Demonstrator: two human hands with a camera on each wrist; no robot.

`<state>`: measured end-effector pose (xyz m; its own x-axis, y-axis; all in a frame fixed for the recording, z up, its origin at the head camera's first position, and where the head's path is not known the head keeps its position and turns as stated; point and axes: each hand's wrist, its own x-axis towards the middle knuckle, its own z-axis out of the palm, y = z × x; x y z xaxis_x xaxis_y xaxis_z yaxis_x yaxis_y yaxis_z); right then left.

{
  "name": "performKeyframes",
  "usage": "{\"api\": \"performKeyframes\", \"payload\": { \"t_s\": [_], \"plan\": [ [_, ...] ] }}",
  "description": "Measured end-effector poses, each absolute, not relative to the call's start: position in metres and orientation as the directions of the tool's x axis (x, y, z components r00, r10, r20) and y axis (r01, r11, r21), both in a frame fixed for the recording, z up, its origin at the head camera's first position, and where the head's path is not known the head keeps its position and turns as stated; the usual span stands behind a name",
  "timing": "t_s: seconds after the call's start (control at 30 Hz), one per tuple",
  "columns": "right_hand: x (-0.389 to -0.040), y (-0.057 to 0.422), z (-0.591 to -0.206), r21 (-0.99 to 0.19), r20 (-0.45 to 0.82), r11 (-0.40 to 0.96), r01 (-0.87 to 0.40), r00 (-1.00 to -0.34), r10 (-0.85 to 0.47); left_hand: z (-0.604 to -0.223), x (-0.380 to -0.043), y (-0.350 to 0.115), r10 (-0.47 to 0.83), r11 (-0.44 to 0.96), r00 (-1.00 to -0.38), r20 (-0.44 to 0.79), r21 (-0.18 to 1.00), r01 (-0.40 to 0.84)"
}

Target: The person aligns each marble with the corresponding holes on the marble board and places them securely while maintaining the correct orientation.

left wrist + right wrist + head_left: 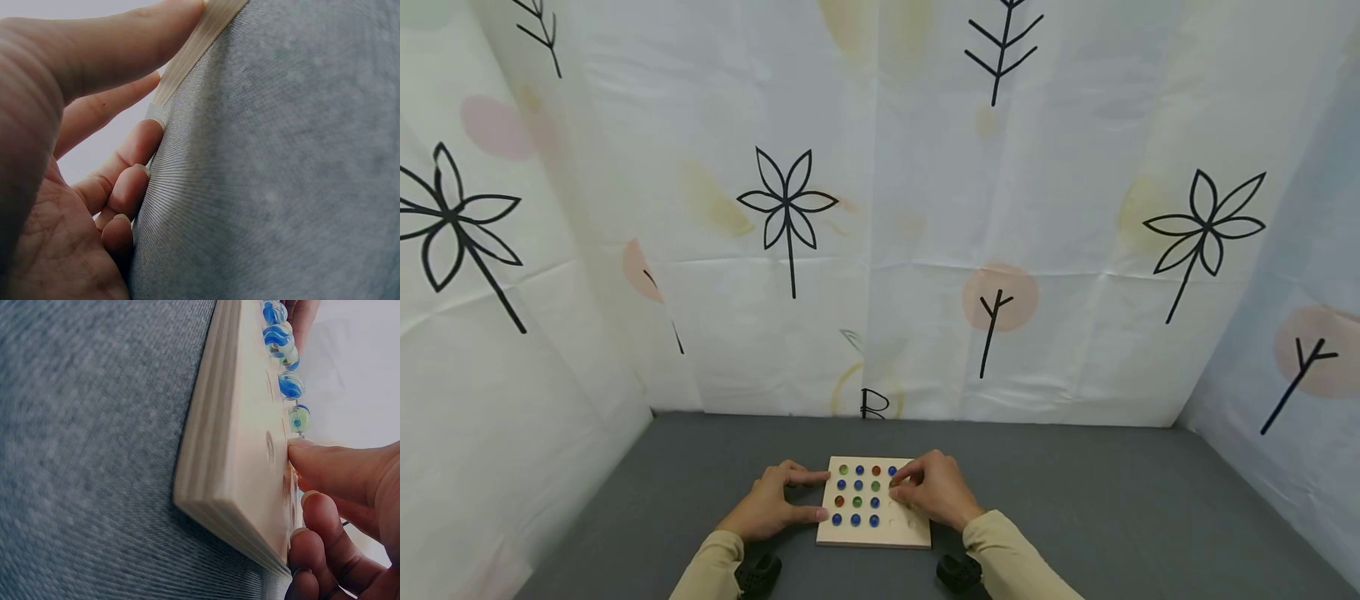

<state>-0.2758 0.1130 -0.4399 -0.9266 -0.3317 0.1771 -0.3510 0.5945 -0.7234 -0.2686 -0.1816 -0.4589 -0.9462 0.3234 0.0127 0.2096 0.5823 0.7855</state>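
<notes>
A pale wooden board (874, 536) with rows of round hollows lies on the grey table. Blue, green and red glass marbles (855, 520) fill the hollows on its left; bare hollows (892, 523) show at the lower right. My left hand (771, 504) rests at the board's left edge, index finger and thumb stretched out and touching it. Over the right part of the board, my right hand (938, 488) pinches with thumb and index finger close to the surface. An orange-red marble (295, 474) shows between those fingertips in the right wrist view, mostly hidden.
The grey tabletop (1112, 500) extends around the board. Behind it and at both sides hangs a white cloth (917, 333) printed with plants. Dark wrist devices (958, 572) sit under both sleeves near the front.
</notes>
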Motion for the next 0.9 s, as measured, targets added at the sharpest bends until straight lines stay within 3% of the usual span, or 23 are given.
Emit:
{"api": "performKeyframes", "payload": {
  "t_s": [0.9],
  "plan": [
    [-0.26,0.13,-0.432,-0.767,0.186,0.548,-0.335,-0.932,-0.311,-0.46,-0.268,-0.183,0.331,0.591,-0.943,0.017,0.775,0.222]
  ]
}}
